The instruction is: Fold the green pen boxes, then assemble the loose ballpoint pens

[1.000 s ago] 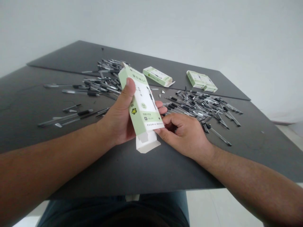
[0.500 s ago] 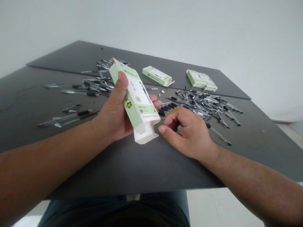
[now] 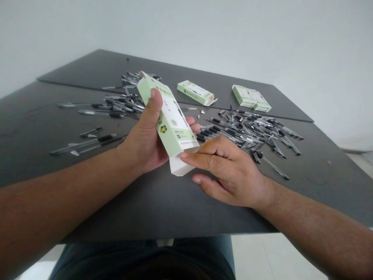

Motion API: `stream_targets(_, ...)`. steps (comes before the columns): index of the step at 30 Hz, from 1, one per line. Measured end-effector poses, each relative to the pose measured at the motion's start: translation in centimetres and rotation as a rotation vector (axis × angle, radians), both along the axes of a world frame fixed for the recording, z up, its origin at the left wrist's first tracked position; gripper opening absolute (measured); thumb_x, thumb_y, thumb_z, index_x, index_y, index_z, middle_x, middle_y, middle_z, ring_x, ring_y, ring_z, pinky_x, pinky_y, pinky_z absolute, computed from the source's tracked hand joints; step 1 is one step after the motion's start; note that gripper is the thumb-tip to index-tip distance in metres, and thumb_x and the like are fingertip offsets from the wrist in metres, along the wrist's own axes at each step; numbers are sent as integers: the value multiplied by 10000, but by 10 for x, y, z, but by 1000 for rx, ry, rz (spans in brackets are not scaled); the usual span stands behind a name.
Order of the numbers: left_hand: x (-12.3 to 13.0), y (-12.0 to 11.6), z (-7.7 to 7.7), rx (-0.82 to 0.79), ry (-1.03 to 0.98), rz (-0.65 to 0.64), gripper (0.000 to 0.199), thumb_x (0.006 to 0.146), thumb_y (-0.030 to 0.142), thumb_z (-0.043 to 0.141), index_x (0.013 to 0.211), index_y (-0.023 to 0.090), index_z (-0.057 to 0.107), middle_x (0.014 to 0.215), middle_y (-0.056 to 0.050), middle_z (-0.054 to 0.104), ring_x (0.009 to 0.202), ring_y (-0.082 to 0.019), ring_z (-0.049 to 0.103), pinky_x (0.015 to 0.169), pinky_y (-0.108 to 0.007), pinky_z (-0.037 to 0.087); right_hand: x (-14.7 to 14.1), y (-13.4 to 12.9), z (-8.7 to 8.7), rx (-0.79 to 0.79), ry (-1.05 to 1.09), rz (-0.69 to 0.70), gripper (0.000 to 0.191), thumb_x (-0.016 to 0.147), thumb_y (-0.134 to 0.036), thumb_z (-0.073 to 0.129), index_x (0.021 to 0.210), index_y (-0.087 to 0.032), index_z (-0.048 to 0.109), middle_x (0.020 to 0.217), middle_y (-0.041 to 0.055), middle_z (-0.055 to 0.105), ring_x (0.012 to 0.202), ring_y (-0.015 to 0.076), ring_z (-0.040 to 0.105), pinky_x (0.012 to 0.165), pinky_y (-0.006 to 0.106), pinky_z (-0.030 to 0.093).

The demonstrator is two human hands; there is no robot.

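My left hand point(image 3: 148, 136) is wrapped round a green and white carton point(image 3: 171, 116), thumb on its front and fingertips showing past its right side. The carton is tilted, and a white flap point(image 3: 179, 166) hangs open at its near end. My right hand point(image 3: 233, 169) is at that end, its index finger stretched out and touching the opening by the flap. The right thumb is apart from the index finger, and nothing shows between them. What the carton holds inside is hidden.
Black and clear pens lie in a loose pile point(image 3: 244, 128) at right and another pile point(image 3: 122, 103) at left on the dark table point(image 3: 163, 210). One carton point(image 3: 196, 93) lies behind; overlapping cartons point(image 3: 250, 98) lie farther right. Small tips point(image 3: 202, 112) lie between the piles.
My right hand has moved left to the carton's near end, and its index finger has stretched out from a curl. My left hand keeps its hold. The whole view has shifted slightly.
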State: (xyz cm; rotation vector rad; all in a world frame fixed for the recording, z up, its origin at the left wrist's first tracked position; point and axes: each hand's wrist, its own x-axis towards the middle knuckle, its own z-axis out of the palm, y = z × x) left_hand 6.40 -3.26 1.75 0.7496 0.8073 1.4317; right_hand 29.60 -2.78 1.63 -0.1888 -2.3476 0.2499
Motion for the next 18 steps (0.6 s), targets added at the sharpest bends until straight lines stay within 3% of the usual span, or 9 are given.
stream_targets(4,4,-2,3,-45,-16,-4,915,1086,972,620,1628,235,596,1198,-168,888,1501,-575,800,1196,-766,683,0,-1,2,0,-56,-24,449,1213,-313,793,1640,-176,802,1212,87,782,1115,242,788,1025,411,755)
stream_targets(12,6,-9,9,-61,-49,0,896,1042,965,726,1544,225,667,1143,-176,900,1460,-588,805,1091,-691,736,2,-6,6,19,-97,-56,459,1212,-304,774,1663,-215,781,1173,66,775,1058,234,782,910,386,740)
stream_targets(18,0,-2,7,-46,-100,46,1088,984,1048,735,1646,193,626,1180,-203,885,1499,-596,775,1197,-737,684,1,-2,8,51,-29,-73,277,1197,-318,837,1458,-229,814,1188,66,856,1043,228,819,941,380,735)
